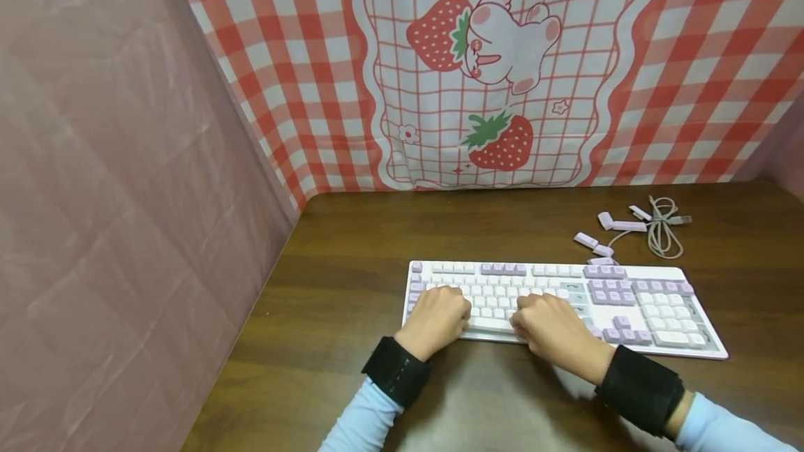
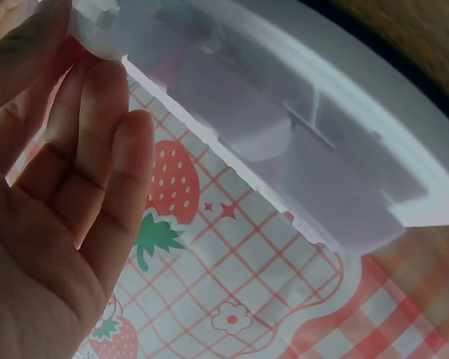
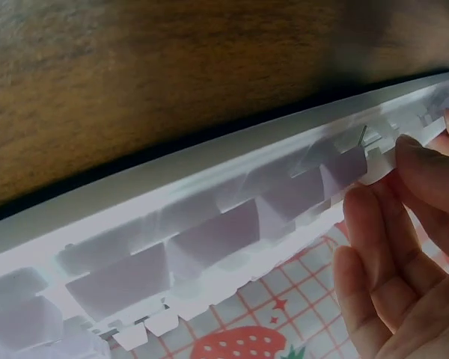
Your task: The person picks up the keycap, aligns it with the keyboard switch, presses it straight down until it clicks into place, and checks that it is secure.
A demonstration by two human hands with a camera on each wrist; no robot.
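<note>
White plastic, likely light, stiff, slick: take long white spacebar keycap (image 1: pixel 491 325), at front of white-and-lilac keyboard (image 1: pixel 604 315), by both ends, pinched between curled fingers of bare left hand (image 1: pixel 436 319) and bare right hand (image 1: pixel 554 328).

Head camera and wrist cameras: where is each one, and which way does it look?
Head: on the person's head, looking forward and down at the keyboard; left hand, right hand, black wristbands and blue sleeves show.
Left wrist: on that wrist, looking past the left hand's palm and fingers to the keyboard.
Right wrist: on the other wrist, looking past the right hand's fingers to the keyboard.
Both wrist views share the keyboard and strawberry cloth, seen upside down.
</note>
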